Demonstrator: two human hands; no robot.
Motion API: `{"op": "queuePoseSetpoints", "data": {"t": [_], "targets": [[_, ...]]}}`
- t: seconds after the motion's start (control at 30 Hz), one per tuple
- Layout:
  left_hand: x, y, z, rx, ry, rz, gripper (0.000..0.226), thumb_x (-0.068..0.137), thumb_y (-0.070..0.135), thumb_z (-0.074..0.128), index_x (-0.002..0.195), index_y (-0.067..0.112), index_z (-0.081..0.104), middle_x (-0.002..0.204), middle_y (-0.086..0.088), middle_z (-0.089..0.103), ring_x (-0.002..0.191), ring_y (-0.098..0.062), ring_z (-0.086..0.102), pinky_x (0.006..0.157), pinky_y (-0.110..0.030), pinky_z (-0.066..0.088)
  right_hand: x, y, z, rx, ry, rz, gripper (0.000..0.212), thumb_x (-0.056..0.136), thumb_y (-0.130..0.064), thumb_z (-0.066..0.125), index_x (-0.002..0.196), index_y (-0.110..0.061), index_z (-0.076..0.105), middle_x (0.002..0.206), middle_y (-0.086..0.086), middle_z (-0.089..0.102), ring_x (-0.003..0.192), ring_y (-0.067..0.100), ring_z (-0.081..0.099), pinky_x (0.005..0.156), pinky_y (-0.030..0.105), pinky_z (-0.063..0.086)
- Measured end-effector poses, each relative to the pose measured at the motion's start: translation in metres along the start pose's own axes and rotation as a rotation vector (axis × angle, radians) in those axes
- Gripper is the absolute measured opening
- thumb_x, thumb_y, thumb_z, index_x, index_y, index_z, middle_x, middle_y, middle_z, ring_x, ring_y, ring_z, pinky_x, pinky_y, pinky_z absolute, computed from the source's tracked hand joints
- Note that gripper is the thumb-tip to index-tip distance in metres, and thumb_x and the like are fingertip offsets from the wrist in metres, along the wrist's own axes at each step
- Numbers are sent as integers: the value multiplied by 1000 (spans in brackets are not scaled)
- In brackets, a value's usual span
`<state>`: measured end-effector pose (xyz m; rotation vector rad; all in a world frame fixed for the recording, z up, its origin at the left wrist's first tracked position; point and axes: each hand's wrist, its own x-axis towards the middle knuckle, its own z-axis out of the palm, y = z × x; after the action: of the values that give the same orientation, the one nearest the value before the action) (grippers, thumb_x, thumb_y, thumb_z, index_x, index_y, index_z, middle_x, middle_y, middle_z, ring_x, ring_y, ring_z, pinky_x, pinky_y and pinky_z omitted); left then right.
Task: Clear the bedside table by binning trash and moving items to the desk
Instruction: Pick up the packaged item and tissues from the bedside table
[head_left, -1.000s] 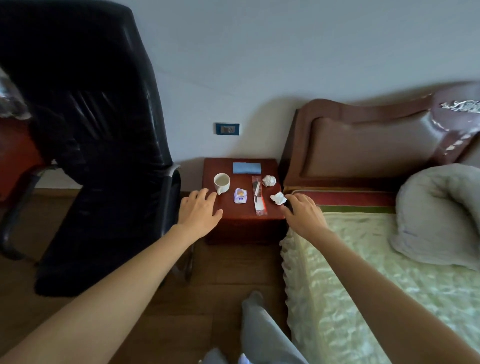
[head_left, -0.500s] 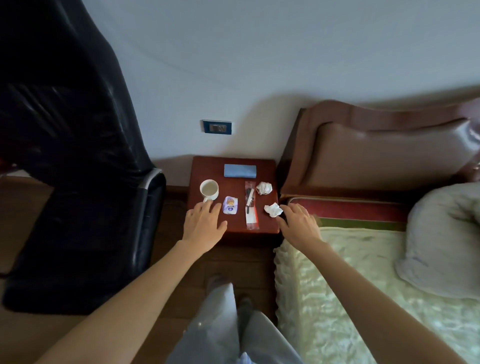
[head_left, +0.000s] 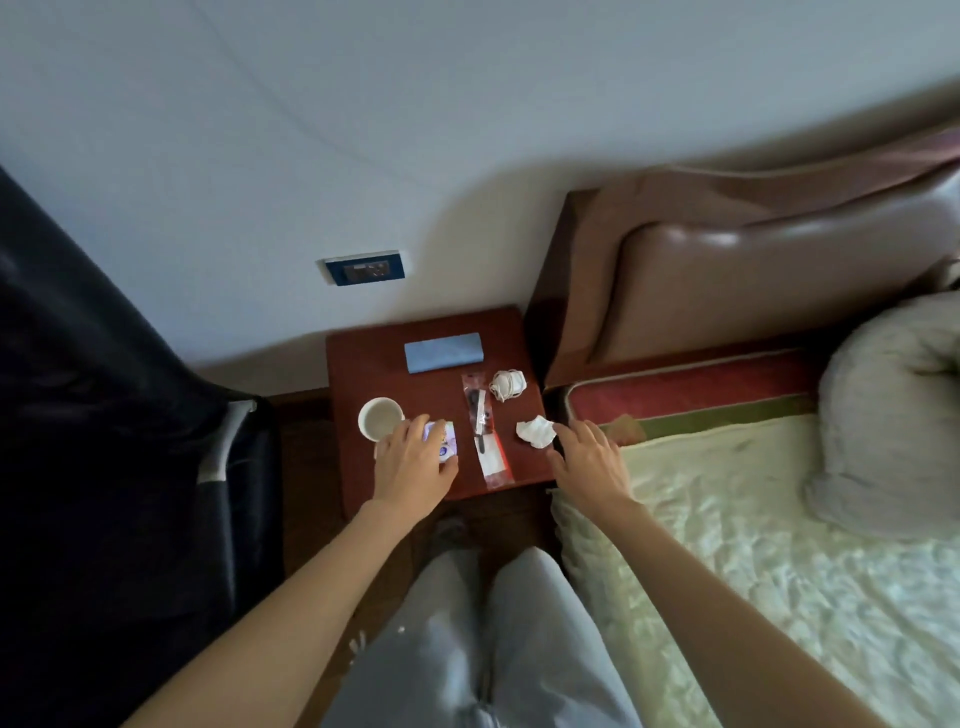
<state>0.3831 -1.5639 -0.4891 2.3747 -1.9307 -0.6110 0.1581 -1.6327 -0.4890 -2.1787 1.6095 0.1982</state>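
Hands split the work: left hand (head_left: 413, 465) cups the small purple packet (head_left: 445, 441) beside the mug (head_left: 381, 418), fingers curled over it, while right hand (head_left: 589, 462), fingers spread, reaches the crumpled tissue (head_left: 535, 431) likely headed for the bin.

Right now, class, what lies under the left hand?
The left hand covers a small purple-and-white packet on the bedside table. Only the packet's right part shows; the rest is hidden.

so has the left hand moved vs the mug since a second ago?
Yes. The left hand has gone forward and right over the table: it was short of the mug, now it covers the small packet beside it.
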Motion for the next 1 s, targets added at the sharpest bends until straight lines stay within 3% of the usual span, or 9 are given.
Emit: {"op": "queuePoseSetpoints", "data": {"t": [0.47, 0.63, 0.77, 0.93, 1.0], "targets": [[99, 8, 112, -31, -119, -26, 51, 82, 32, 64, 127, 8, 54, 129, -18, 55, 118, -37, 52, 91, -50, 46, 84, 53, 84, 99, -6, 61, 47, 84, -17, 65, 129, -6, 55, 130, 20, 56, 125, 38, 49, 98, 49, 44], [117, 12, 160, -34, -79, -57, 50, 77, 31, 70, 119, 6, 59, 115, -17, 62, 103, -34, 61, 85, -45, 47, 109, 70, 125, 143, -5, 58, 46, 83, -13, 66, 128, -4, 56, 129, 23, 57, 122, 40, 52, 98, 51, 46], [128, 19, 198, -85, -74, -180, 59, 81, 38, 66, 127, 7, 49, 116, -14, 60, 104, -31, 58, 82, -44, 51, 114, 79, 151, 158, 51, 26, 45, 83, -9, 67, 126, -2, 57, 125, 25, 59, 119, 42, 54, 95, 52, 48], [138, 34, 232, -179, 48, -308, 75, 79, 34, 71, 139, 5, 35, 128, -18, 54, 115, -32, 53, 97, -44, 45, 113, 91, 173, 151, 72, -47, 48, 86, -11, 61, 134, -7, 51, 133, 21, 54, 128, 37, 48, 102, 48, 43], [138, 39, 239, -220, 105, -341, 76, 78, 29, 73, 139, 5, 35, 123, -19, 56, 111, -32, 55, 94, -44, 47, 113, 94, 178, 153, 83, -75, 48, 87, -11, 58, 135, -7, 50, 135, 19, 53, 129, 35, 46, 103, 47, 42]]}}
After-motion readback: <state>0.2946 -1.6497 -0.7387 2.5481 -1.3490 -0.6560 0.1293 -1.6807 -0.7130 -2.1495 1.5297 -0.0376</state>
